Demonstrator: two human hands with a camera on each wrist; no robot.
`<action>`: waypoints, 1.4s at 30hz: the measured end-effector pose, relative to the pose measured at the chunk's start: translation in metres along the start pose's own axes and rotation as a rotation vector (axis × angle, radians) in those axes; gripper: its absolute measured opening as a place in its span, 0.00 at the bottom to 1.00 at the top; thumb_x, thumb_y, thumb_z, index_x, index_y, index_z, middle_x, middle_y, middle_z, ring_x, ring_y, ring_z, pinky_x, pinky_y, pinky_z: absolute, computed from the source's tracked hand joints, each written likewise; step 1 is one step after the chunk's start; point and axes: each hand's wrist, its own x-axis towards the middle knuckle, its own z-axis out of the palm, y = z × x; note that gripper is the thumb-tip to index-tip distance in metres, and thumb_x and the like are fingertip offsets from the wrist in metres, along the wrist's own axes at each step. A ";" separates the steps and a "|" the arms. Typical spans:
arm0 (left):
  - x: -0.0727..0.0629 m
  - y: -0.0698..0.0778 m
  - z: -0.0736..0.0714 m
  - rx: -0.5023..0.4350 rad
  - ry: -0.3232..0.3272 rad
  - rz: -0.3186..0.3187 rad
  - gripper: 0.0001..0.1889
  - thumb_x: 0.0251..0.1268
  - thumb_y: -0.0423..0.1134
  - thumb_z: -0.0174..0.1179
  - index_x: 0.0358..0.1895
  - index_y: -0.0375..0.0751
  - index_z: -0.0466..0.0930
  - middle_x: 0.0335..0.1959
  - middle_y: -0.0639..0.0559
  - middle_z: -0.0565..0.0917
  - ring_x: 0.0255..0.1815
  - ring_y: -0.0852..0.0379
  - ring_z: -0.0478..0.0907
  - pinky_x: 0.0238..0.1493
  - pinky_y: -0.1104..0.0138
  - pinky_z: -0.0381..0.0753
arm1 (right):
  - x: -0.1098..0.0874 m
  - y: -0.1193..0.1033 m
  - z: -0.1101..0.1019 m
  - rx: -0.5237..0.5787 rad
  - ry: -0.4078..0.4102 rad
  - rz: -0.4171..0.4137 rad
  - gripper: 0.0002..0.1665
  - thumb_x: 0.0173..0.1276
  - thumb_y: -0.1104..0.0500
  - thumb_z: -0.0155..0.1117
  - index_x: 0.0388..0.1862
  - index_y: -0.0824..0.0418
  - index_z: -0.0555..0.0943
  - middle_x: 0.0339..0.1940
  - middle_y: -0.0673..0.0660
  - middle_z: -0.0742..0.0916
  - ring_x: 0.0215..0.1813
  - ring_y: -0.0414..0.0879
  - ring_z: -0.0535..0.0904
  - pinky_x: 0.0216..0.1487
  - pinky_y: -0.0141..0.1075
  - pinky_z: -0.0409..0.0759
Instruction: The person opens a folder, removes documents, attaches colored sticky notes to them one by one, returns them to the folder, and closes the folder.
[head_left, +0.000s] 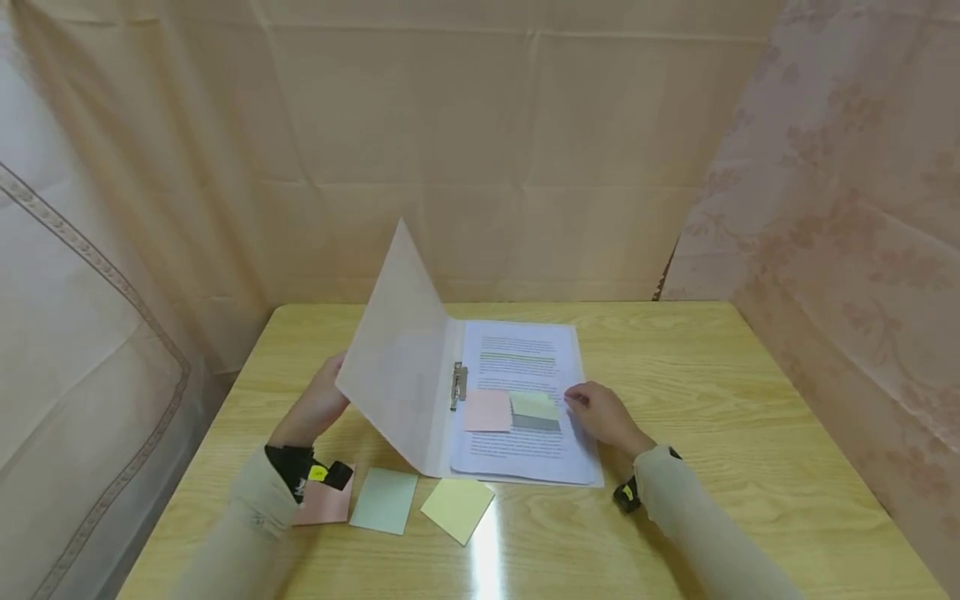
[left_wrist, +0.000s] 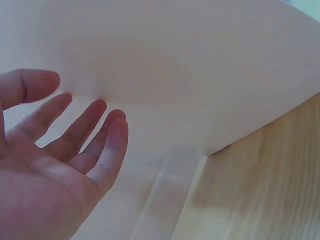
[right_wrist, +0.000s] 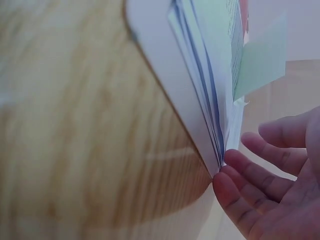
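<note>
A white folder [head_left: 397,358] lies open on the table, its front cover tilted up at the left. Behind that cover is my left hand [head_left: 318,406]; its loosely bent fingertips touch the outer face in the left wrist view. Inside the folder, printed papers [head_left: 517,461] lie beside a metal clip [head_left: 458,386]. A pink sticky note [head_left: 487,412] is on the top sheet, next to a pale green sticky note [head_left: 535,405] that sticks up and casts a shadow. At the papers' right edge rests my right hand [head_left: 602,412], relaxed fingertips [right_wrist: 232,157] touching the sheet edges.
In front of the folder lie pads of sticky notes: pink [head_left: 327,503] partly under the left wrist, pale green [head_left: 384,502], and yellow [head_left: 459,508] turned at an angle. The wooden table [head_left: 690,375] meets hanging curtains [head_left: 525,167] at the back and sides.
</note>
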 end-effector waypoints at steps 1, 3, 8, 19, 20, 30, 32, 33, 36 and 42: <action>0.002 -0.001 0.005 0.037 -0.008 -0.011 0.10 0.74 0.42 0.52 0.52 0.51 0.78 0.44 0.61 0.79 0.48 0.64 0.73 0.52 0.65 0.73 | 0.000 0.001 -0.001 0.019 0.004 0.008 0.17 0.74 0.59 0.52 0.55 0.66 0.80 0.54 0.64 0.83 0.57 0.58 0.79 0.57 0.52 0.76; 0.006 -0.004 0.015 0.086 -0.031 -0.030 0.16 0.75 0.44 0.51 0.59 0.44 0.75 0.52 0.54 0.79 0.55 0.59 0.72 0.57 0.58 0.71 | 0.001 0.002 -0.001 0.046 0.005 0.018 0.17 0.75 0.60 0.52 0.55 0.66 0.80 0.55 0.65 0.83 0.57 0.57 0.79 0.57 0.52 0.76; 0.017 -0.016 0.044 0.111 -0.102 -0.078 0.25 0.73 0.42 0.53 0.70 0.39 0.66 0.68 0.40 0.71 0.69 0.43 0.67 0.68 0.45 0.65 | 0.002 0.009 -0.001 0.083 0.006 0.031 0.17 0.76 0.60 0.49 0.56 0.65 0.79 0.58 0.65 0.82 0.61 0.59 0.77 0.60 0.54 0.74; 0.032 -0.046 0.082 0.328 -0.166 -0.127 0.29 0.72 0.41 0.56 0.73 0.39 0.62 0.74 0.39 0.64 0.72 0.35 0.63 0.68 0.46 0.67 | 0.000 0.014 -0.010 0.262 -0.005 0.088 0.28 0.82 0.52 0.33 0.66 0.68 0.70 0.60 0.67 0.81 0.65 0.61 0.74 0.67 0.54 0.69; 0.032 -0.048 0.085 0.353 -0.167 -0.137 0.29 0.72 0.42 0.56 0.73 0.39 0.62 0.74 0.39 0.63 0.73 0.36 0.62 0.69 0.46 0.66 | 0.000 0.015 -0.012 0.292 -0.003 0.093 0.30 0.82 0.49 0.31 0.68 0.68 0.68 0.60 0.68 0.81 0.66 0.61 0.73 0.68 0.54 0.68; 0.040 -0.051 0.108 0.719 -0.139 -0.119 0.34 0.66 0.45 0.61 0.70 0.31 0.64 0.73 0.33 0.62 0.71 0.37 0.65 0.70 0.48 0.65 | 0.000 0.017 -0.018 0.305 -0.043 0.105 0.45 0.76 0.35 0.38 0.78 0.66 0.52 0.70 0.71 0.71 0.67 0.64 0.71 0.66 0.54 0.71; 0.041 -0.053 0.112 0.763 -0.125 -0.105 0.34 0.65 0.45 0.62 0.70 0.30 0.65 0.72 0.33 0.63 0.69 0.36 0.67 0.68 0.49 0.67 | 0.001 0.016 -0.017 0.218 -0.070 0.055 0.45 0.75 0.39 0.47 0.78 0.65 0.51 0.73 0.71 0.67 0.70 0.66 0.67 0.69 0.57 0.66; 0.041 -0.053 0.113 0.784 -0.121 -0.105 0.35 0.64 0.45 0.63 0.70 0.30 0.65 0.72 0.33 0.63 0.68 0.37 0.68 0.68 0.49 0.68 | 0.001 0.016 -0.016 0.166 -0.082 0.030 0.45 0.74 0.40 0.51 0.78 0.65 0.52 0.74 0.71 0.65 0.73 0.67 0.63 0.70 0.58 0.63; 0.040 -0.054 0.119 0.833 -0.112 -0.089 0.35 0.63 0.45 0.64 0.69 0.30 0.66 0.71 0.32 0.64 0.67 0.36 0.69 0.66 0.49 0.70 | -0.001 0.013 -0.012 0.032 -0.140 -0.022 0.47 0.68 0.41 0.61 0.77 0.63 0.57 0.75 0.72 0.63 0.74 0.69 0.59 0.71 0.62 0.59; 0.041 -0.051 0.128 0.881 -0.104 -0.101 0.34 0.63 0.45 0.64 0.68 0.30 0.67 0.70 0.30 0.65 0.68 0.36 0.69 0.65 0.50 0.72 | -0.007 0.005 -0.005 -0.197 -0.205 -0.054 0.51 0.60 0.39 0.68 0.75 0.61 0.62 0.76 0.73 0.58 0.76 0.71 0.52 0.70 0.65 0.57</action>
